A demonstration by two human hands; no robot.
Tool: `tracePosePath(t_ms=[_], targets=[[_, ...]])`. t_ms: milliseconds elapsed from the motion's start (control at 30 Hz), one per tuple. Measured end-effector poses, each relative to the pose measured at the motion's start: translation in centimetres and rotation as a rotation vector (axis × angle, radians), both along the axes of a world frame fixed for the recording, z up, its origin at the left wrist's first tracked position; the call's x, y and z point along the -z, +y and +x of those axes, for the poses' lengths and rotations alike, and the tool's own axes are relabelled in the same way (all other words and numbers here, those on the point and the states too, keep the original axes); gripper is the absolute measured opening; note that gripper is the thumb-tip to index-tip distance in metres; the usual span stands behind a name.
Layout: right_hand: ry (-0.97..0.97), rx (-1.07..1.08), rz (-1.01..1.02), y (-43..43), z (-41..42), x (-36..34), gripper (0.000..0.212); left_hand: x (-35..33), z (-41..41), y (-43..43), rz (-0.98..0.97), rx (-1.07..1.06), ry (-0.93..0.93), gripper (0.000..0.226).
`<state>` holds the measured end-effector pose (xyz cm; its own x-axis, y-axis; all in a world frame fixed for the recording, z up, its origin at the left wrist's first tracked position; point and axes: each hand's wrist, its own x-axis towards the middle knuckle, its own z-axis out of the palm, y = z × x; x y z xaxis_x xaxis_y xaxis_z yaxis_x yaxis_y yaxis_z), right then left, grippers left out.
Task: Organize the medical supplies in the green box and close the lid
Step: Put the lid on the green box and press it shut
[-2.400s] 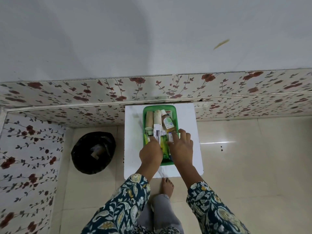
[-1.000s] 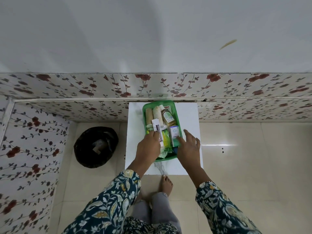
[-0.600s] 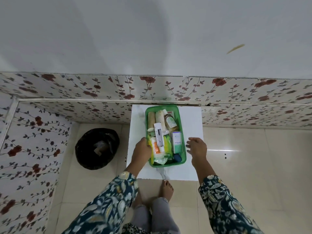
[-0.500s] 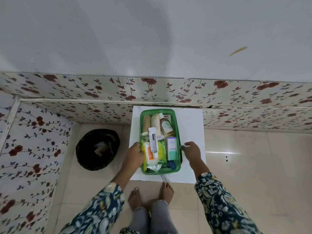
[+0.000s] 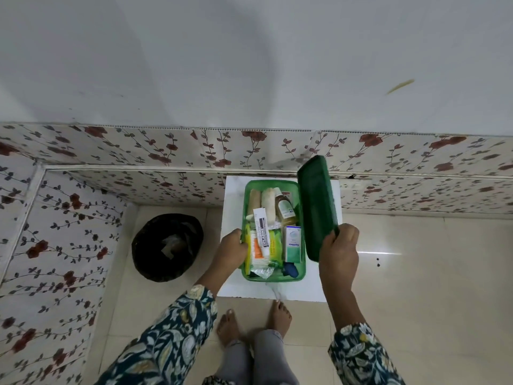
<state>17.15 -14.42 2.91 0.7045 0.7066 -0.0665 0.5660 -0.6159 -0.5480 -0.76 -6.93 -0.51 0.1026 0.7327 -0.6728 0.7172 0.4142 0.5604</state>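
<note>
One green box [image 5: 273,277] sits on the white counter [image 5: 319,284], and one dark green lid [image 5: 316,207] is up in the air, tilted on edge along the box's right side. The right hand [image 5: 339,247] is clamped around the lid's near corner, fingers curled over its edge. The left hand [image 5: 232,250] grips the box's left wall, thumb hooked over the rim.

Between the two hands, inside the box: two rolls [image 5: 262,202] side by side at the far end, one amber bottle [image 5: 283,208] next to them, one white tube [image 5: 262,230] lying across the middle, one small teal carton [image 5: 293,243] nearest the right hand, one orange-and-white packet [image 5: 256,245] nearest the left. Crinkled wrappers crowd the near end; their count I cannot tell.

Left of the left hand, on the tiled floor [image 5: 416,287], stands one black bin [image 5: 167,247]. Two bare feet [image 5: 280,315] show below the counter. Beyond the hands, flowered panels [image 5: 138,151] run beneath a plain grey wall.
</note>
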Motion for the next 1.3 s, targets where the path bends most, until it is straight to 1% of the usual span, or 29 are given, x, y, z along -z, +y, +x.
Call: tracePosePath(t_ms=[67,133,200,267,333,433,500,533,567,633,667,700,733,767,833,900,967,1100,1167,1300], targets=[[0.007,-0.043,0.025,0.5,-0.9,-0.8,0.019,0.2,1.2,0.2,-0.016,-0.011,-0.037,0.011],[0.012,-0.154,-0.001,1.1,-2.7,-0.7,0.028,0.5,2.2,0.4,-0.051,-0.056,-0.109,0.009],[0.002,-0.313,-0.05,1.2,-5.0,0.2,0.046,0.3,2.7,0.5,-0.103,-0.147,-0.21,0.016],[-0.042,-0.462,-0.122,0.8,-7.2,1.5,0.064,-0.3,2.8,0.5,-0.205,-0.274,-0.338,0.025],[-0.09,-0.565,-0.15,0.2,-8.8,2.3,0.067,-0.6,2.6,0.4,-0.311,-0.359,-0.423,0.032],[-0.054,-0.629,-0.125,-0.5,-9.9,2.9,0.063,-0.1,1.7,-0.1,-0.36,-0.373,-0.492,0.037],[0.048,-0.552,-0.1,-0.7,-9.3,2.2,0.057,-0.1,1.7,-0.4,-0.368,-0.395,-0.529,0.039],[0.098,-0.443,-0.067,-0.6,-8.3,2.1,0.052,-0.2,1.8,-0.5,-0.362,-0.39,-0.535,0.04],[0.162,-0.292,-0.065,-0.5,-7.1,1.9,0.047,-0.2,1.9,-0.8,-0.348,-0.367,-0.53,0.041],[0.285,0.016,-0.137,-0.4,-4.0,1.5,0.041,-0.2,2.4,-1.4,-0.313,-0.291,-0.48,0.053],[0.358,0.1,-0.207,-0.4,-2.5,1.8,0.037,-0.1,2.6,-1.7,-0.297,-0.249,-0.438,0.063],[0.457,0.134,-0.264,-0.5,-1.2,2.0,0.029,0.0,2.8,-2.1,-0.279,-0.216,-0.384,0.07],[0.569,0.142,-0.296,-0.6,-0.4,2.0,0.021,-0.1,3.0,-2.4,-0.247,-0.196,-0.327,0.07],[0.65,0.13,-0.318,-0.7,0.0,2.1,0.019,-0.1,3.0,-2.5,-0.205,-0.192,-0.279,0.063],[0.684,0.084,-0.349,-0.9,0.4,2.4,0.022,-0.3,3.1,-2.5,-0.118,-0.199,-0.21,0.041],[0.685,0.102,-0.326,-1.1,0.4,2.6,0.029,-0.2,3.1,-2.1,-0.091,-0.197,-0.181,0.032],[0.701,0.135,-0.297,-1.1,0.6,2.8,0.035,0.1,2.9,-1.8,-0.095,-0.198,-0.187,0.031],[0.779,0.173,-0.314,-1.0,1.4,3.1,0.041,0.7,2.4,-1.6,-0.133,-0.248,-0.218,0.034],[0.826,0.188,-0.302,-0.9,2.0,3.2,0.041,0.7,2.4,-1.7,-0.153,-0.293,-0.244,0.038],[0.888,0.21,-0.294,-0.8,2.4,3.4,0.039,1.2,2.3,-1.5,-0.173,-0.316,-0.271,0.039]])
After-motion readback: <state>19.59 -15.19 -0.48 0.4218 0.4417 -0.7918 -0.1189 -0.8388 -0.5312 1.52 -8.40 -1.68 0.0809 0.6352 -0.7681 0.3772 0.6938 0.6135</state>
